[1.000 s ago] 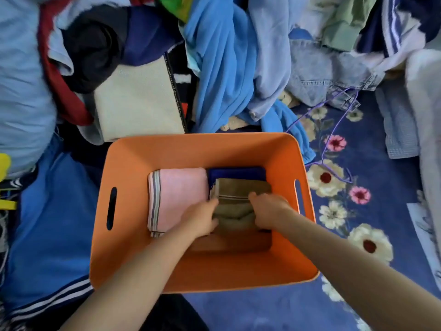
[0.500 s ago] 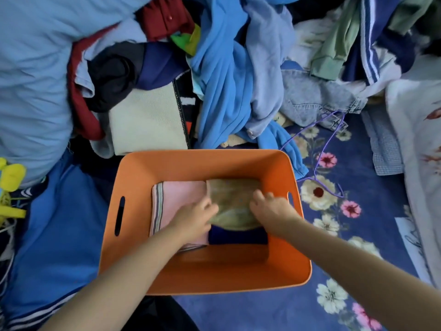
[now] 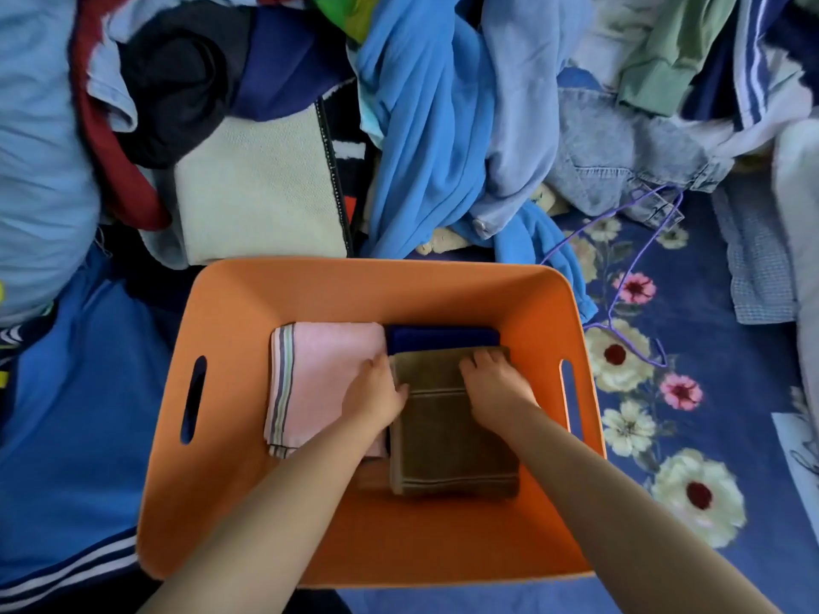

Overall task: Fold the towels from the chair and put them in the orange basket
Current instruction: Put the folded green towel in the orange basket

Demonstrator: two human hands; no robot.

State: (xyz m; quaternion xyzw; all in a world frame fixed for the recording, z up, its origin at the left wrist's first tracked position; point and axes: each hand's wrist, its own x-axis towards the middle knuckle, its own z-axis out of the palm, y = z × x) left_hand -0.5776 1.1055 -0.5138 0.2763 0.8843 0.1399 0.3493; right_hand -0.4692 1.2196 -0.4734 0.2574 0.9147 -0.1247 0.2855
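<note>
Head view: the orange basket (image 3: 230,458) sits on a flowered blue floor covering (image 3: 691,277), with a heap of loose clothes (image 3: 425,126) crowding it from 9 through 12 to 2 o'clock. Inside lie 3 folded towels. The pink towel (image 3: 319,370) takes the 9 o'clock half of the basket floor; the navy towel (image 3: 443,338) shows only as a strip toward 12 o'clock, under the brown towel (image 3: 447,440), which fills the 3 o'clock half and touches the pink one along its side.

Both hands are on the brown towel. The left hand (image 3: 376,392) is at its 9 o'clock edge, fingers curled over the border with the thumb on top, so it appears to be pinching that edge, though the angle makes this less than certain. The right hand (image 3: 494,383) lies near the towel's 12 o'clock end with fingers spread and fairly straight, pressing down, its grip open.

The chair is not identifiable in this view.

Judging by the look, the terry is soft, light and limp, neither slippery nor fragile. It will sag and unfold if lifted by 1 corner. Best held at both side edges at once, or under the folded stack, then patted flat.
</note>
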